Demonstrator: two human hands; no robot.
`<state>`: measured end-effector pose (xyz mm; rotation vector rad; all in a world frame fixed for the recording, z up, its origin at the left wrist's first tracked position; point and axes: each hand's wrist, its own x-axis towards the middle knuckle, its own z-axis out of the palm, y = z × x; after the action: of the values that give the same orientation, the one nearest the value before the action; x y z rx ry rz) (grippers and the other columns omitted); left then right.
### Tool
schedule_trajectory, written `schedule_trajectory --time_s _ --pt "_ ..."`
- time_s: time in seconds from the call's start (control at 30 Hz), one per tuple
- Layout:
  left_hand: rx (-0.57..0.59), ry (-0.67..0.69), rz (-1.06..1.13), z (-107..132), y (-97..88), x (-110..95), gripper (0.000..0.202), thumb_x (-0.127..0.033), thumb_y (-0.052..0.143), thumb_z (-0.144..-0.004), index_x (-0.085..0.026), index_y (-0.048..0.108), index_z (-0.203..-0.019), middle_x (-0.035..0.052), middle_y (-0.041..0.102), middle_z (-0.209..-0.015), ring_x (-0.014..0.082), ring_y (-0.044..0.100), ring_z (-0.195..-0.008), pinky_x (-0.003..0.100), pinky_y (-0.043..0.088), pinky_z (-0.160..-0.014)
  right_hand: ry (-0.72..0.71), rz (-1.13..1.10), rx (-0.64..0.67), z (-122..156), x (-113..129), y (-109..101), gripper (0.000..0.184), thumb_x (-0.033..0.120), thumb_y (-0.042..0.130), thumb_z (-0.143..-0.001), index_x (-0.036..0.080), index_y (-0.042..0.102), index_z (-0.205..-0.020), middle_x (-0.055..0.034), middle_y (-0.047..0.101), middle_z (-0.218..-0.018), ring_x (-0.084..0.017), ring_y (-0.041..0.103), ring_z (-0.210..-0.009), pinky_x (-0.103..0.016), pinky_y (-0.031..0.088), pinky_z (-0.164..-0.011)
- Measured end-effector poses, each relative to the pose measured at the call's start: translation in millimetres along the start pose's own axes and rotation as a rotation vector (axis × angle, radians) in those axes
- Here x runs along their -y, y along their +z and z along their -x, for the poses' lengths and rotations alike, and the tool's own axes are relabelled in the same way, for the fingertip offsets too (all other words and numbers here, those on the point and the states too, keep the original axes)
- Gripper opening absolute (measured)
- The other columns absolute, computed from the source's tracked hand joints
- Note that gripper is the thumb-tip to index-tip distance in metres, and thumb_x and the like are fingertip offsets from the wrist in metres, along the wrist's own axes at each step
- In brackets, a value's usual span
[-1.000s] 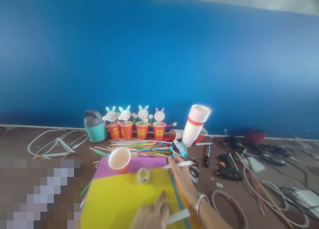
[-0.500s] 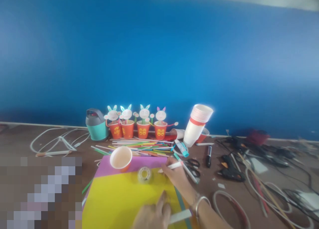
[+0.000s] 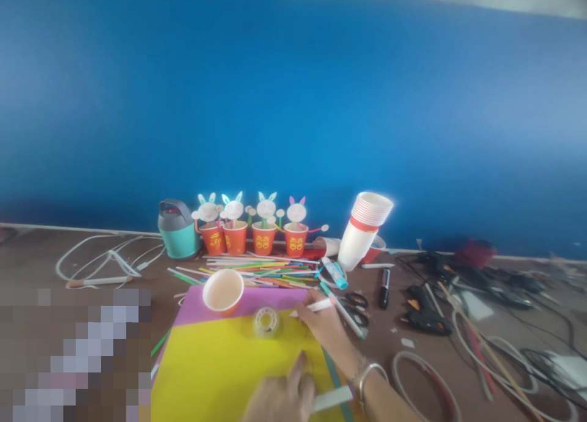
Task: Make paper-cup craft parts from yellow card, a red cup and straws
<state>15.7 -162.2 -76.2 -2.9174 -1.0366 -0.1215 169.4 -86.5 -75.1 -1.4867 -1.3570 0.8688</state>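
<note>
Right hand: fingers closed in a narrow pinch on the white pen, above the right part of the coloured sheets; bracelet around the wrist.
White pen: inside that grip, slanted, tip leftward, pinkish end to the right; cannot tell whether touching paper.
Left hand: nearer than the grip and to its left, laid over the yellow sheet, one finger pointing forward; cannot tell how far closed, or whether holding the pale strip.
Pale strip: just beside the left fingers, on the near side of the grip.
Yellow sheet: under and left of the grip, overlapping the purple sheet.
Tape roll: near, left of the pen tip.
Paper cup: farther left, upright, mouth up.
Teal-ended pen: just right of the grip, lying beside the scissors.
Glue stick: near, beyond the grip.
Black marker: right of the scissors, before the glue gun.
Coloured sticks: beyond the grip, leftward, in front of four red rabbit cups.
Cup stack: beyond the grip, rightward, tilted in view.
</note>
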Motion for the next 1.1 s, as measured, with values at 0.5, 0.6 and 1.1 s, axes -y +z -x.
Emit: schedule_trajectory --time_s 0.5,0.6,1.1 --pt "0.002 0.001 -0.018 -1.3 -0.5 -0.9 0.025 -0.007 0.049 -0.083 -0.017 0.064 -0.101 0.0127 0.06 -0.129 0.0158 0.066 -0.048 0.027 0.056 -0.045 0.046 -0.082 0.056 1.0 0.1 2.7 0.029 0.034 0.063 -0.071 0.022 0.041 -0.056 0.0078 0.044 -0.046 -0.01 0.041 -0.044 -0.022 0.033 -0.045" --pt "0.005 -0.005 -0.025 -1.3 -0.3 -1.5 0.025 -0.007 0.049 -0.083 -0.017 0.064 -0.102 0.0129 0.059 -0.129 0.0164 0.067 -0.049 0.027 0.057 -0.046 0.043 -0.037 0.047 1.7 3.5 2.2 0.028 0.033 0.063 -0.071 0.022 0.042 -0.056 0.0081 0.044 -0.045 -0.009 0.04 -0.044 -0.021 0.031 -0.044" --pt "0.006 -0.016 -0.024 -1.4 -3.2 -1.8 0.022 -0.008 0.051 -0.083 -0.017 0.064 -0.099 0.0129 0.06 -0.128 0.0161 0.067 -0.049 0.027 0.058 -0.047 0.047 -0.063 0.071 3.0 1.5 2.7 0.026 0.033 0.061 -0.075 0.022 0.044 -0.059 0.0048 0.051 -0.049 -0.011 0.048 -0.047 -0.022 0.033 -0.045"
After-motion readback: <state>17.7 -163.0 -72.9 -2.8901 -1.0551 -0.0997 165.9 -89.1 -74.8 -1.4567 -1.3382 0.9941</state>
